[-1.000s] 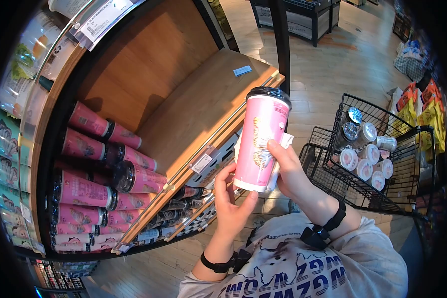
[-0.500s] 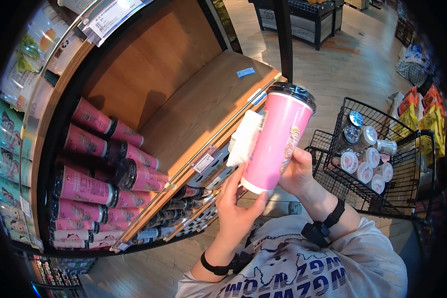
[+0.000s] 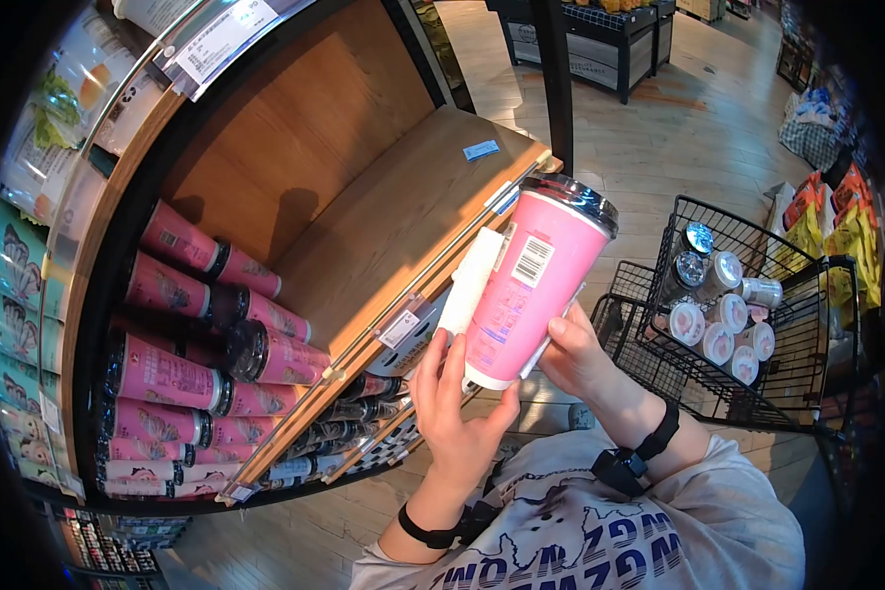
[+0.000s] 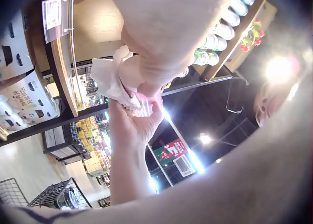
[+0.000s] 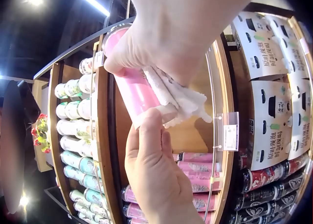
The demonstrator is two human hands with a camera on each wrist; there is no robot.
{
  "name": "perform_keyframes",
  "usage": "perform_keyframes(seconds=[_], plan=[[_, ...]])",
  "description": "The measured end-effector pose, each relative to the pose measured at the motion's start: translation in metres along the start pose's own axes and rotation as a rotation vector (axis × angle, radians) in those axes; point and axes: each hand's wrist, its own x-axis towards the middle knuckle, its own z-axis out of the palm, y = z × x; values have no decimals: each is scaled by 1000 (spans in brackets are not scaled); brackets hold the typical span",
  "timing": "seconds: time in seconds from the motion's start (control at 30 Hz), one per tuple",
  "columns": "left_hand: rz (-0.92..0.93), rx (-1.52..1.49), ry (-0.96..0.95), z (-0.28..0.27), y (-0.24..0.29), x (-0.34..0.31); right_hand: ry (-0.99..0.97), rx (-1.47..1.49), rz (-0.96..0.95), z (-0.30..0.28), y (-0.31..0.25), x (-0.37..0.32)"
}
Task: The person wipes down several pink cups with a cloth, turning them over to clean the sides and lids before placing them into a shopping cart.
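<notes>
A pink cup with a black lid is held tilted between both hands, its barcode side facing up in the head view. The left hand grips the lower end, fingers on one side and thumb near the white base. The right hand holds the other side with its thumb on the cup. White tissue lies along the cup's left side; in the right wrist view the crumpled tissue is under the right hand. In the left wrist view the cup is mostly hidden by hands.
Pink cups lie stacked on the left of a wooden shelf, with a small blue tag on the board. A black wire basket cart holding several jars stands at the right. A display stand is behind.
The cup has turned about its long axis, so the barcode now faces the head camera instead of the printed picture. The tissue has shifted to the cup's left side.
</notes>
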Motion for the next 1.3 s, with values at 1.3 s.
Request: perform_keyframes(seconds=[1.3], plan=[[202,21,95,10,-13,-30,216,-34,103,33,-25,1]])
